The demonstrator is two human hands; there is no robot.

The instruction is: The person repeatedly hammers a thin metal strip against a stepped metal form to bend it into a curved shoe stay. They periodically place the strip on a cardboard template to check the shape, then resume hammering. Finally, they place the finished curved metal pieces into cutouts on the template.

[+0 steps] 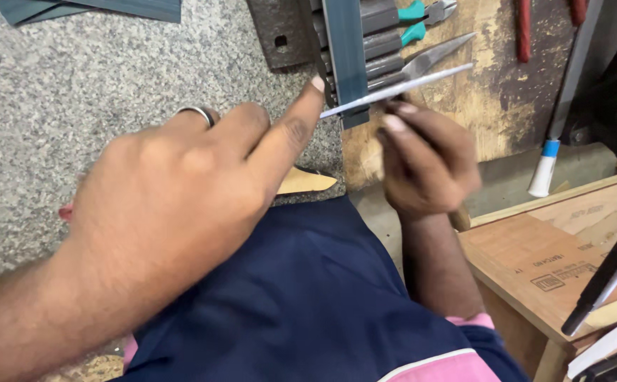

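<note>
Two hands work at a dark grey strip (346, 56) standing upright at the edge of the granite counter (75, 92). Left hand (181, 191), ring on one finger, lies loose with its forefinger stretched out, tip touching the strip's left side and the end of a thin metal file (400, 88). Right hand (429, 166), just right of the strip, has its grip clenched around the file, which lies across the strip's lower end, tilted up to the right. Pliers with teal handles (422, 18) lie right of the strip on the wooden board (478, 106). Blue cloth (308, 297) covers the lap below the strip.
</note>
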